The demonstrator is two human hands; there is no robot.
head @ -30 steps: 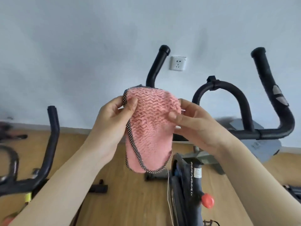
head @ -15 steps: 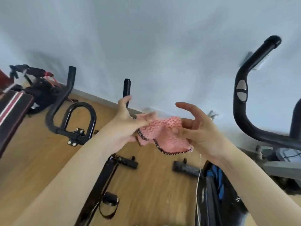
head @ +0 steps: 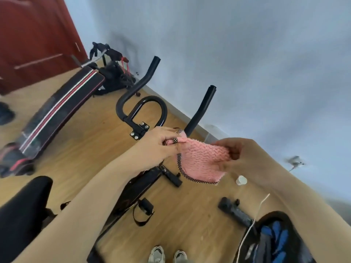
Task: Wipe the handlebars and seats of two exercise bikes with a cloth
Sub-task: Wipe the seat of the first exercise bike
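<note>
A pink knitted cloth point(head: 201, 160) with a black-and-white checked hem hangs stretched between both hands at mid-frame. My left hand point(head: 159, 145) pinches its left corner. My right hand point(head: 237, 150) grips its right edge. Just beyond the cloth stand the black handlebars point(head: 144, 109) of an exercise bike, with two upright grips and a loop in the middle. That bike's black seat point(head: 24, 202) shows at the lower left. The frame of the bike point(head: 140, 183) runs under my left forearm.
A black bench with red and white stripes point(head: 57, 109) lies at the left on the wooden floor, before a red door point(head: 36, 35). Part of a second machine with blue point(head: 273, 238) sits at the lower right. My shoes point(head: 167, 255) show at the bottom.
The view has swung left and down, away from the right bike toward the left bike. The cloth went from upright to stretched sideways between both hands, and my right hand has closed on it.
</note>
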